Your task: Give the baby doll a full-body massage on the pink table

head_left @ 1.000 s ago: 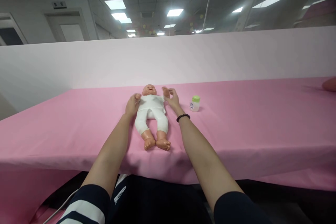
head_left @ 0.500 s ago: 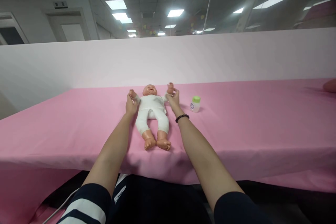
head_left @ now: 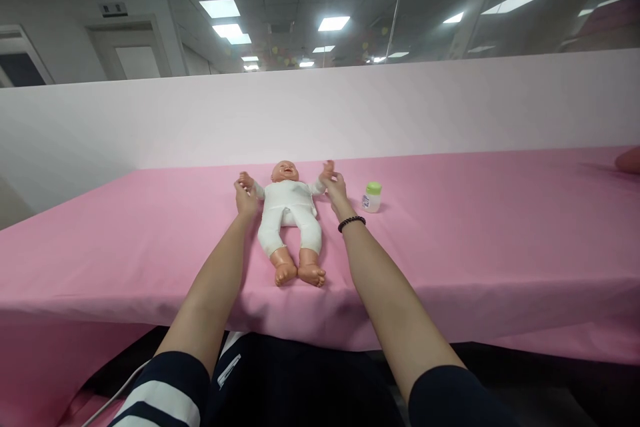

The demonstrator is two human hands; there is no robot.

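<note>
Beneath the fingers of the left hand (head_left: 245,201) and the right hand (head_left: 338,193), and reaching well past them to either side, lies the table (head_left: 150,240), draped in pink cloth. Beyond the fingertips, along the table's far side, stands a white partition (head_left: 320,113) with glass (head_left: 293,30) above it.

Between the two sets of fingers is the doll (head_left: 289,197), flat on its back in a white suit, head farther off than the fingers, bare feet nearer the person. Its arms go outward, one to each hand: the left fingers curl about the near arm (head_left: 259,189) by the wrist, and the right fingers pinch the other arm (head_left: 317,186) at much the same place. Exactly where each fingertip presses is too small to make out. The step in hand looks to be holding both arms opened sideways; moving on from this pose would call for a light, even grip at both wrists, so that the arms travel together.

Far to the right of the right fingers, a skin-toned object (head_left: 629,161) is cut off by the edge of view. Near those fingers, on their outer side, a small container (head_left: 371,201) stands upright under its green lid (head_left: 373,187). Just behind them, a dark beaded bracelet (head_left: 351,220) circles the wrist.
</note>
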